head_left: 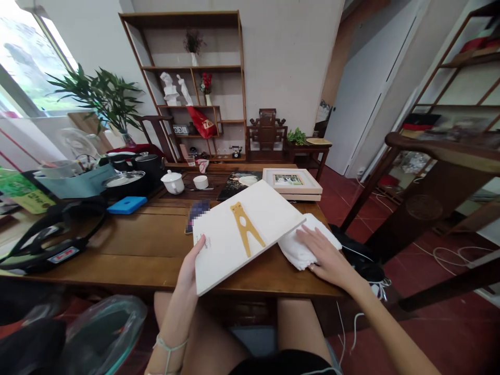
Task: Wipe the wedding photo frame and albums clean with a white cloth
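My left hand [190, 265] grips the lower left edge of a white rectangular panel [269, 205], thumb on its front face. The panel is tilted above the wooden table, and a yellow long-legged cat figure [249, 229] with a white oval on its body shows on its front. Small marks near my thumb are too faint to read. At the panel's right corner, my right hand [326, 255] lies on a folded white cloth [291, 250], fingers stretched out and somewhat apart. The cloth rests on the table's right end, partly beneath the panel's corner.
Behind the panel lie a framed picture [291, 180] and a dark printed sheet [230, 183]. A white lidded cup [172, 182], small bowl [201, 182] and blue box [127, 205] stand farther left. A headset [58, 242] lies left; a wooden chair [422, 203] stands right.
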Available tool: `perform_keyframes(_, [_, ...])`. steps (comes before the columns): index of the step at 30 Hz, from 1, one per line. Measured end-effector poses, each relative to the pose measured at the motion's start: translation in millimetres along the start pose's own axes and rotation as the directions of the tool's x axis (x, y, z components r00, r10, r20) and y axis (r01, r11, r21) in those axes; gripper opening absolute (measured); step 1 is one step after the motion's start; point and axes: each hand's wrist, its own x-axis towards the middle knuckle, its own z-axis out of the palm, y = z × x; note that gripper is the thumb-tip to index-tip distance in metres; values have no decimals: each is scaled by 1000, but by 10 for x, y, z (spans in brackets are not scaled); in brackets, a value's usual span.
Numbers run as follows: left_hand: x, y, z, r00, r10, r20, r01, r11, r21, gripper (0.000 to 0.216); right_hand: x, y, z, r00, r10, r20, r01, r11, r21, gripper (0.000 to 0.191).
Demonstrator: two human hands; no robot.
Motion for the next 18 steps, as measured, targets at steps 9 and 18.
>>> perform_keyframes(9, [302,7,-149,986,-97,133,76,985,155,44,-212,621,-97,329,689,-646,-211,721,661,44])
perform_keyframes(18, [579,-184,30,933,-168,317,102,972,214,37,-297,527,-51,540,836,-100,42,92,995,32])
